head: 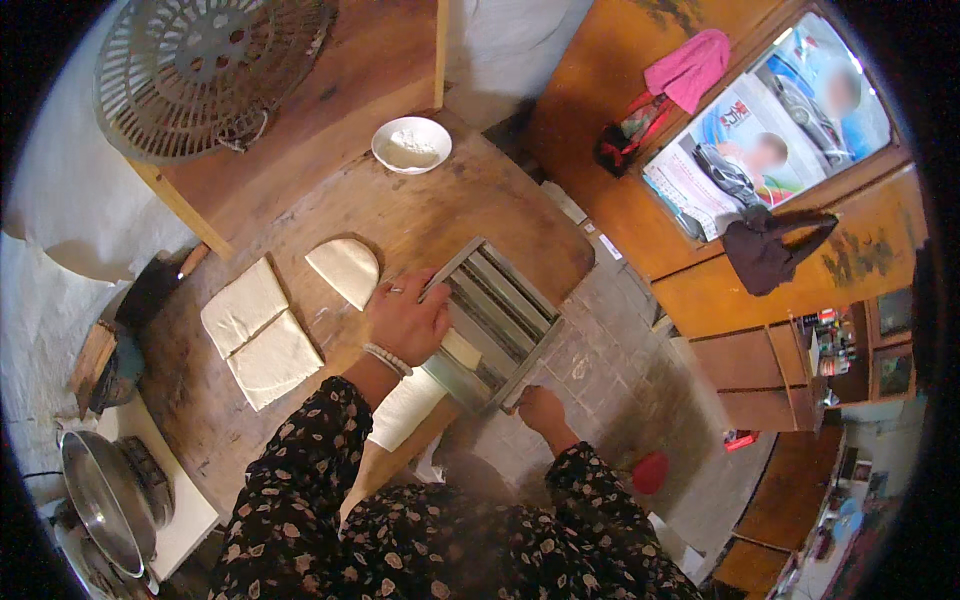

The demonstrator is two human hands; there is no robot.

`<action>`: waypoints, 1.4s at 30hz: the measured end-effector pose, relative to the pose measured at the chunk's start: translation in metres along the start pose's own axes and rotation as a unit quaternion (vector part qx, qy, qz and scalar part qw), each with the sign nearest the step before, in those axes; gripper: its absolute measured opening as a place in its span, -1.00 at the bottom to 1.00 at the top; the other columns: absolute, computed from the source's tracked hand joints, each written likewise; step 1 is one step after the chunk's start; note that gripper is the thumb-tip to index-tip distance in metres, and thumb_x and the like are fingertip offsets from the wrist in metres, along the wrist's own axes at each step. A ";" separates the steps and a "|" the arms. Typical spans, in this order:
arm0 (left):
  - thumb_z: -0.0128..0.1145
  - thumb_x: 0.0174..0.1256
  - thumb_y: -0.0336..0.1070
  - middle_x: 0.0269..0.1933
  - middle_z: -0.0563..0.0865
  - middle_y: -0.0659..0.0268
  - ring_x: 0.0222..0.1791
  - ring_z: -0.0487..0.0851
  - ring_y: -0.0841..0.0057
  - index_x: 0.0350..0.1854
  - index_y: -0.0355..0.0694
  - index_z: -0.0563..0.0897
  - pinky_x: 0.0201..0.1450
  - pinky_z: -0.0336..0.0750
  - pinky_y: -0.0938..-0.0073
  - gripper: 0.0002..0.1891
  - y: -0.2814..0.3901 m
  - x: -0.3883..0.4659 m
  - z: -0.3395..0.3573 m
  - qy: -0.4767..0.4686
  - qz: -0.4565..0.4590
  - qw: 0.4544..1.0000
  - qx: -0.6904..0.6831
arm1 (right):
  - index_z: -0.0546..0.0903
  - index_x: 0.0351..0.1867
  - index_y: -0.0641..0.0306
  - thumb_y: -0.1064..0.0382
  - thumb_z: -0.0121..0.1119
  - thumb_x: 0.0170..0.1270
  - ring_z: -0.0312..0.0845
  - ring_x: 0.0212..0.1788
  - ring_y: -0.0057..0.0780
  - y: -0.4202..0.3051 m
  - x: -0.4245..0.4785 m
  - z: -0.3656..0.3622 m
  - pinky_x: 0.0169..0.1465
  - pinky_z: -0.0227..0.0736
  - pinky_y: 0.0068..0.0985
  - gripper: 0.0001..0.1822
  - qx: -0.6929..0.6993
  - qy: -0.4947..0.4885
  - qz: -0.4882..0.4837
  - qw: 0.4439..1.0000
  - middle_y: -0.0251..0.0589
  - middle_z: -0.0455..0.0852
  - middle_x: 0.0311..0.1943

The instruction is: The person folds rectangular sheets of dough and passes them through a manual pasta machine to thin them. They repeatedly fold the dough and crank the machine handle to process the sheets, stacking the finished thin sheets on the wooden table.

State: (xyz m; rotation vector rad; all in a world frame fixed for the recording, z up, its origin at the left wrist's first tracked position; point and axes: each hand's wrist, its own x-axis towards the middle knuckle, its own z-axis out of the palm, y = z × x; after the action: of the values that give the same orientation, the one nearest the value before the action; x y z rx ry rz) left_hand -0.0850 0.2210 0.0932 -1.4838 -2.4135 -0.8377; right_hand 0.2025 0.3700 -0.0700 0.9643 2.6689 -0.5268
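Observation:
A metal hand-cranked pasta machine (499, 315) stands at the table's right edge. My left hand (411, 316) lies on its left side, fingers bent over the frame; a strip of dough (459, 348) shows in the machine beside it. Below that hand a dough sheet (405, 409) lies against the machine, partly hidden by my sleeve. My right hand (541, 409) is closed at the machine's near right corner, seemingly around a crank handle, mostly hidden. Left on the table are rectangular dough pieces (274, 360) side by side and a half-round dough piece (345, 268).
A white bowl of flour (411, 146) stands at the table's far side. A cleaver (157, 289) lies at the left edge, near a metal pan (105, 502). A round woven basket (210, 67) is at the upper left. Tiled floor (600, 367) and wooden cabinets (750, 360) lie to the right.

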 end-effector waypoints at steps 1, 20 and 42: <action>0.11 0.07 -0.24 0.02 0.52 0.23 0.02 0.50 0.24 -0.13 -0.05 0.56 -0.02 0.35 0.12 -0.73 0.000 0.000 -0.001 -0.002 0.002 1.000 0.005 | 0.60 -0.35 0.18 0.27 0.06 0.00 0.57 -0.35 0.04 -0.009 -0.004 0.007 -0.31 0.48 -0.15 -0.83 -0.007 0.010 0.026 1.000 -0.04 0.64 -0.45; 0.17 0.10 -0.10 -0.01 0.56 0.37 -0.04 0.57 0.41 -0.20 -0.03 0.59 0.11 0.34 0.19 -0.76 0.004 -0.001 -0.018 0.049 0.216 0.974 0.036 | 0.54 -0.29 0.24 0.15 -0.06 0.17 0.55 -0.34 0.13 -0.107 -0.134 -0.023 -0.25 0.42 -0.02 -0.76 0.035 -0.053 0.019 0.998 0.07 0.64 -0.41; 0.18 -0.06 0.28 0.32 0.35 0.35 0.35 0.23 0.18 0.26 0.18 0.38 0.35 -0.02 -0.18 -0.25 -0.031 0.008 -0.013 -0.208 0.437 0.874 -0.030 | 0.50 -0.39 0.11 0.22 0.21 -0.04 0.53 -0.54 0.04 -0.078 -0.102 -0.183 -0.46 0.38 -0.09 -0.83 0.035 0.076 -0.024 0.996 -0.03 0.54 -0.66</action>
State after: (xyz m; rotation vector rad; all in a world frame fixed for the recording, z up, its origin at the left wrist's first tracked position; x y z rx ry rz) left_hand -0.1177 0.2089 0.0958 -2.6487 -1.5604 -0.3930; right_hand 0.2070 0.3337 0.1502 0.9998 2.8328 -0.5829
